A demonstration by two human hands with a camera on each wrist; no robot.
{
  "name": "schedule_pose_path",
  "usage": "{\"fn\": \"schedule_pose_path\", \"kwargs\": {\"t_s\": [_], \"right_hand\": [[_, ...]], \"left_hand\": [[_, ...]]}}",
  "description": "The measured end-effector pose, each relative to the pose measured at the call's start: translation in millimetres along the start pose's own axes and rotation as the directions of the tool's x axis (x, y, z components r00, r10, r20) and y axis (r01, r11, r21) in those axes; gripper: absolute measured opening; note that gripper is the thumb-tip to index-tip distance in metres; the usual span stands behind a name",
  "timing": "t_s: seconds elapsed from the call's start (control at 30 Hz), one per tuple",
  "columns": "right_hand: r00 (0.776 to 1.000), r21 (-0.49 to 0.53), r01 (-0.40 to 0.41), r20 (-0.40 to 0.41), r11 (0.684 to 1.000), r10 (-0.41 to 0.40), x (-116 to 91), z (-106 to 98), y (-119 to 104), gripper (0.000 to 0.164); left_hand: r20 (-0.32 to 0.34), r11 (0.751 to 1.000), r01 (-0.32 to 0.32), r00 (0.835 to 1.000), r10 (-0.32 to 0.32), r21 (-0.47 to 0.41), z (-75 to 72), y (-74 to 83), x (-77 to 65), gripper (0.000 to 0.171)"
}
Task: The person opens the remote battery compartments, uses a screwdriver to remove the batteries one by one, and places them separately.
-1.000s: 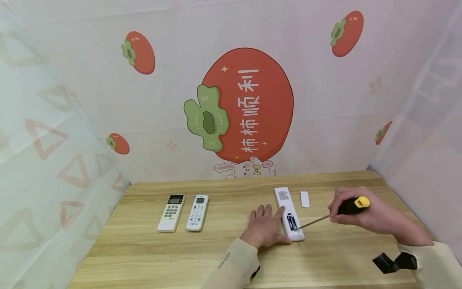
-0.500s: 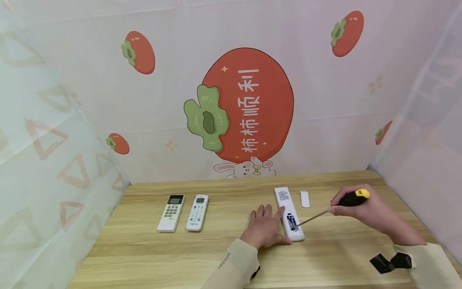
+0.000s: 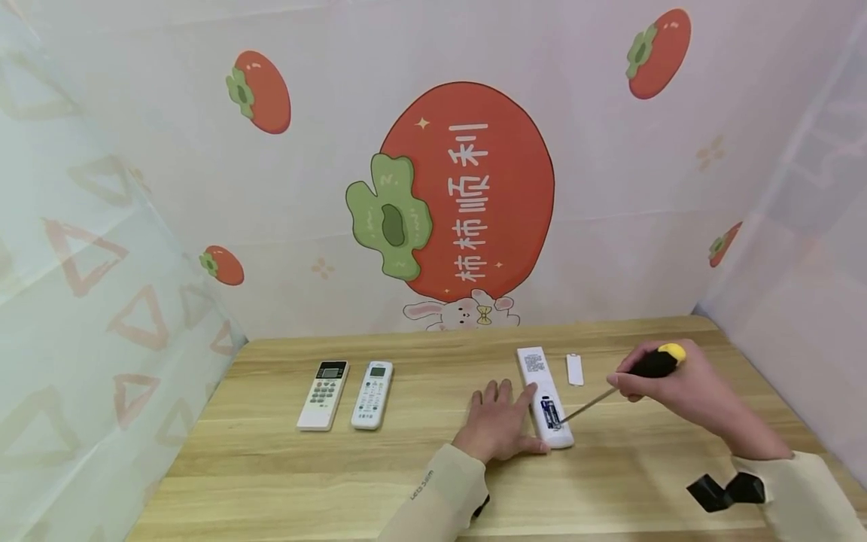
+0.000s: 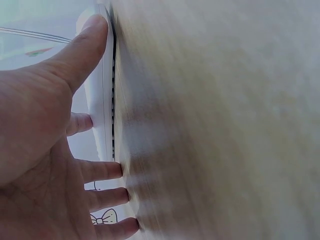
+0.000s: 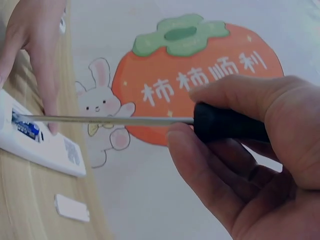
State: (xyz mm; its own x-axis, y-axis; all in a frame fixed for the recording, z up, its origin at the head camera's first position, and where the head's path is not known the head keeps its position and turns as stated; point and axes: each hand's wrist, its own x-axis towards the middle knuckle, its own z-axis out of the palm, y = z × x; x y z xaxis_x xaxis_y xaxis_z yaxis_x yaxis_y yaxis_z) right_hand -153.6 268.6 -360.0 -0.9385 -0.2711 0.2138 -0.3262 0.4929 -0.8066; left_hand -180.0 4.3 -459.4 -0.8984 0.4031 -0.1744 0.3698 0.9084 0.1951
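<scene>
A white remote control (image 3: 535,363) lies face down on the wooden table, its battery compartment uncovered. Two dark blue batteries (image 3: 551,413) sit inside. My left hand (image 3: 496,425) rests beside it with spread fingers; thumb and index finger touch the remote's left side, and the other fingertips press on the table, as the left wrist view shows. My right hand (image 3: 684,388) grips the black and yellow handle of a screwdriver (image 5: 125,120). Its metal shaft slants down left, with the tip at the lower end of the battery compartment. The exact contact of the tip is too small to tell.
A small white battery cover (image 3: 574,370) lies right of the remote. Two more remotes, one wider (image 3: 323,397) and one slimmer (image 3: 372,396), lie face up on the left of the table (image 3: 271,482). A printed cloth backdrop (image 3: 311,188) stands behind the table.
The right hand has shifted slightly left, and the screwdriver tip has moved a little within the lower battery compartment. The left hand keeps its place on the remote. The head view has tilted slightly.
</scene>
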Motion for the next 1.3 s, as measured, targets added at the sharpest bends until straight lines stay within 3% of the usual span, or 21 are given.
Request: {"fn": "schedule_pose_path", "kwargs": {"t_s": [0.27, 0.63, 1.0, 1.1, 1.17, 1.3], "right_hand": [[0.993, -0.048, -0.046, -0.109, 0.998, 0.041, 5.3, -0.6, -12.0, 0.019], [0.992, -0.096, -0.082, -0.101, 0.992, 0.072, 6.2, 1.6, -13.0, 0.023], [0.990, -0.156, -0.029, -0.141, 0.987, 0.007, 4.5, 11.3, -16.6, 0.022], [0.986, -0.222, 0.007, -0.162, 0.975, -0.044, 2.6, 15.4, -20.2, 0.021], [0.975, -0.282, 0.069, -0.182, 0.957, -0.124, 1.3, 19.7, -22.5, 0.022], [0.916, -0.364, 0.242, -0.219, 0.899, -0.335, -0.7, 30.1, -25.9, 0.033]], "left_hand": [[-0.004, 1.000, -0.006, 1.000, 0.006, 0.023, -1.6, 1.4, 2.0, 0.096], [-0.003, 1.000, -0.006, 1.000, 0.006, 0.027, -1.1, 1.0, 2.9, 0.095], [0.006, 1.000, 0.007, 1.000, -0.007, 0.012, -0.8, 1.2, 2.3, 0.097], [0.007, 1.000, 0.009, 1.000, -0.009, 0.011, -0.4, 1.0, 2.3, 0.097], [0.009, 1.000, 0.010, 1.000, -0.010, 0.007, -0.2, 0.8, 2.0, 0.097], [0.014, 1.000, 0.014, 1.000, -0.014, 0.003, 0.0, 0.5, 1.2, 0.096]]}}
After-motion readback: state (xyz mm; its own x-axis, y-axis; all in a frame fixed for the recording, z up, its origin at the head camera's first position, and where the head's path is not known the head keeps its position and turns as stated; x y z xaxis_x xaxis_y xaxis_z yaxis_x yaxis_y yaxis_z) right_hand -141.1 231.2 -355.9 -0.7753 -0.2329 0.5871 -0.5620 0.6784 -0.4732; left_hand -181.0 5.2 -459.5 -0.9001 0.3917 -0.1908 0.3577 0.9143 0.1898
